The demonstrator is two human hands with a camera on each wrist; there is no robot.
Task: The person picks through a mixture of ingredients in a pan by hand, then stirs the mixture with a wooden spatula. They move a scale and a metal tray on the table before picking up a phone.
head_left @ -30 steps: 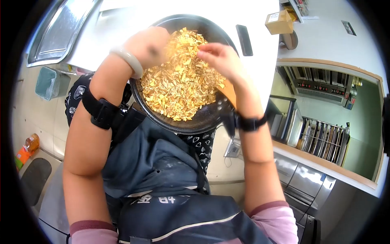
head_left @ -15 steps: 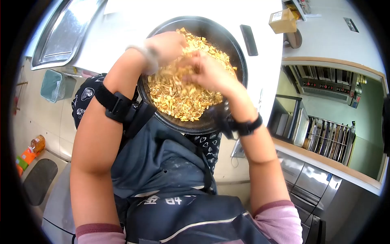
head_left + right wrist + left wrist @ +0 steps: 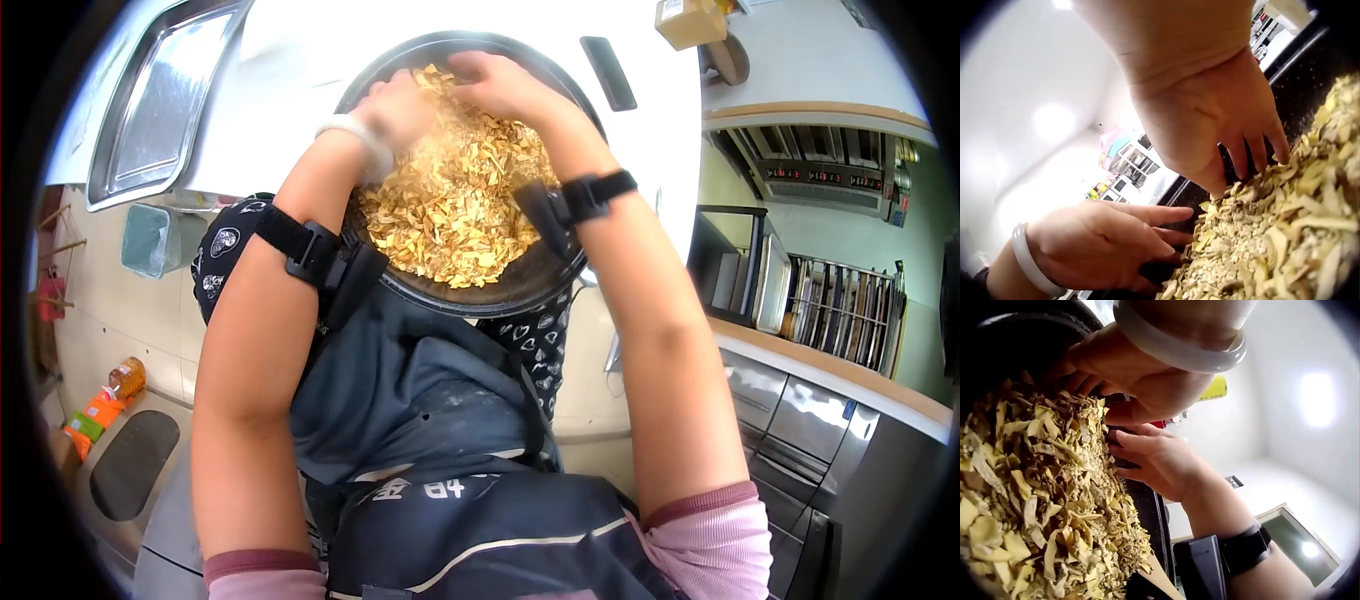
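Note:
A round black pan (image 3: 540, 290) holds a heap of yellow and brown dried slices and small grains (image 3: 460, 225). My left hand (image 3: 398, 112), with a white bangle at the wrist, lies at the heap's far left edge. Opposite it, my right hand (image 3: 505, 88) reaches over the pan's far side. In the left wrist view the left hand (image 3: 1141, 372) has its fingertips partly hidden behind the pieces, and the right hand (image 3: 1163, 464) has its fingers extended. The right wrist view shows the right hand's (image 3: 1216, 119) spread fingers touching the heap's edge, near the left hand (image 3: 1097, 244).
A phone (image 3: 608, 73) lies on the white table (image 3: 660, 150) right of the pan. On the left are a metal tray (image 3: 150, 110) and, lower, a bin (image 3: 150, 240). A wooden handle (image 3: 1159, 575) rests in the pan. A cardboard box (image 3: 690, 22) stands at the upper right.
My right hand has moved from over the heap's middle to the pan's far side. The left hand has shifted slightly back toward the heap's left edge. The head view has shifted a little.

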